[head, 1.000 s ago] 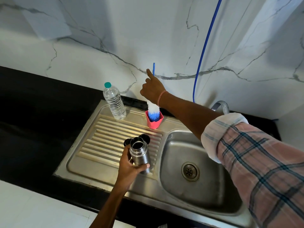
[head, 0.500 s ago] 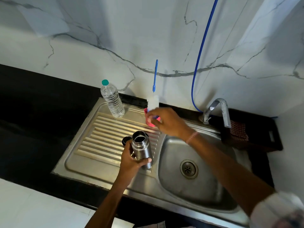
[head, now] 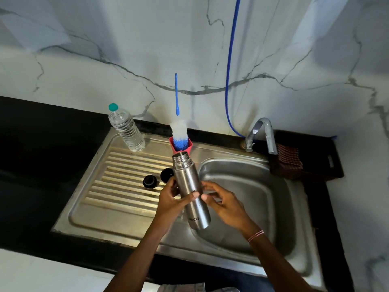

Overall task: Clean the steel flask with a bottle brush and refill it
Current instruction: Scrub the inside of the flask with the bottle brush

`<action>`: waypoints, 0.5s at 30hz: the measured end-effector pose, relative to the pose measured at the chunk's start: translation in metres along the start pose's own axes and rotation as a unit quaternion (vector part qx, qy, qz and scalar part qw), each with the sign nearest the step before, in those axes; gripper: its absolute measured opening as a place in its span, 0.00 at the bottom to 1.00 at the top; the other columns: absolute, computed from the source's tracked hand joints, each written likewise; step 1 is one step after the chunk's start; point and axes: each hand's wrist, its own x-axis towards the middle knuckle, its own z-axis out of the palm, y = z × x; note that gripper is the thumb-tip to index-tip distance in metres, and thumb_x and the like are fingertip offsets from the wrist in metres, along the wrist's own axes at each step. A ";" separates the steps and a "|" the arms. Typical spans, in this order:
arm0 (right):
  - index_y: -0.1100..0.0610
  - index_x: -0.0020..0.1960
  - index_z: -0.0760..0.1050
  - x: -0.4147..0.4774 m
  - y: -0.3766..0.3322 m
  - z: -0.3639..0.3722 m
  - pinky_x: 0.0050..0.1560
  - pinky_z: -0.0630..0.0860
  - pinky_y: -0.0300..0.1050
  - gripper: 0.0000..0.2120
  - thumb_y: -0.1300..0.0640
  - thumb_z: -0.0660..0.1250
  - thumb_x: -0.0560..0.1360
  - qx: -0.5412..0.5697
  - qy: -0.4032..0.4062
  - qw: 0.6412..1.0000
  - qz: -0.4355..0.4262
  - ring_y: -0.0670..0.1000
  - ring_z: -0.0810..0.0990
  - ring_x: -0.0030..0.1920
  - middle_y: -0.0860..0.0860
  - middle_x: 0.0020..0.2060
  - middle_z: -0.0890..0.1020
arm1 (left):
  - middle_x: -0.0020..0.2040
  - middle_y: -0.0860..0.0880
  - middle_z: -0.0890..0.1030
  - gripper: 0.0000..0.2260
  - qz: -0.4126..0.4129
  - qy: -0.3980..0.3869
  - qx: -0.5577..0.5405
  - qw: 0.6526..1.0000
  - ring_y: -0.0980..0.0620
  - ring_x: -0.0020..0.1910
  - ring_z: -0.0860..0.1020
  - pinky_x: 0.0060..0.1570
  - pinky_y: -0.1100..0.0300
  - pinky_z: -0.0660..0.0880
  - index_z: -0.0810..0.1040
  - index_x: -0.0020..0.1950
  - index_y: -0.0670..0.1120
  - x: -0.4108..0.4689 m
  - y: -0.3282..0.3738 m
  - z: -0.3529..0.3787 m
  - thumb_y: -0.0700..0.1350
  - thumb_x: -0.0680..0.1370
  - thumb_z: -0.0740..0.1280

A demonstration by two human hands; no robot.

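Half a second ago the right hand [head: 226, 204] was at the pink holder [head: 188, 146] by the back of the sink, and the steel flask [head: 190, 189] stood low on the drainboard [head: 117, 182] in the left hand [head: 170, 202] alone. Now the right hand has left the holder and come to the flask, which is lifted off the drainboard and held between both hands over the edge where drainboard meets sink basin [head: 259, 199].

The flask tilts, its open threaded mouth up and away, its base toward the camera. The left fingers wrap its middle from the left, thumb pressed across the front. The right fingertips [head: 205, 196] touch the flask's right side just beside that thumb, loosely curled, not gripping around it.

The bottle brush [head: 179, 131] stands bristles-down in the pink holder, untouched. Two black caps [head: 149, 182] lie on the drainboard left of the flask. A plastic water bottle [head: 126, 128] stands at the drainboard's far corner.
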 end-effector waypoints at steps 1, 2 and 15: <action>0.48 0.70 0.74 -0.004 0.002 -0.002 0.53 0.73 0.25 0.19 0.50 0.69 0.80 0.002 0.007 1.000 0.009 0.32 0.80 0.55 0.43 0.59 0.82 | 0.56 0.50 0.86 0.32 -0.001 -0.008 0.003 1.000 0.53 0.56 0.84 0.52 0.57 0.82 0.78 0.66 0.50 0.000 0.001 0.005 0.47 0.64 0.84; 0.46 0.70 0.74 -0.007 0.005 -0.004 0.53 0.73 0.26 0.19 0.48 0.70 0.79 0.007 0.011 1.000 0.019 0.32 0.80 0.55 0.43 0.60 0.82 | 0.56 0.50 0.86 0.31 -0.003 -0.018 0.007 1.000 0.53 0.56 0.84 0.53 0.55 0.82 0.78 0.66 0.50 0.001 0.001 0.012 0.47 0.65 0.84; 0.41 0.72 0.64 -0.020 0.033 -0.026 0.53 0.82 0.52 0.41 0.31 0.71 0.63 -0.214 0.109 0.963 0.120 0.51 0.84 0.53 0.46 0.59 0.83 | 0.72 0.46 0.76 0.41 -0.050 -0.111 0.192 0.974 0.46 0.73 0.73 0.70 0.53 0.70 0.72 0.76 0.47 0.000 -0.040 0.061 0.75 0.75 0.57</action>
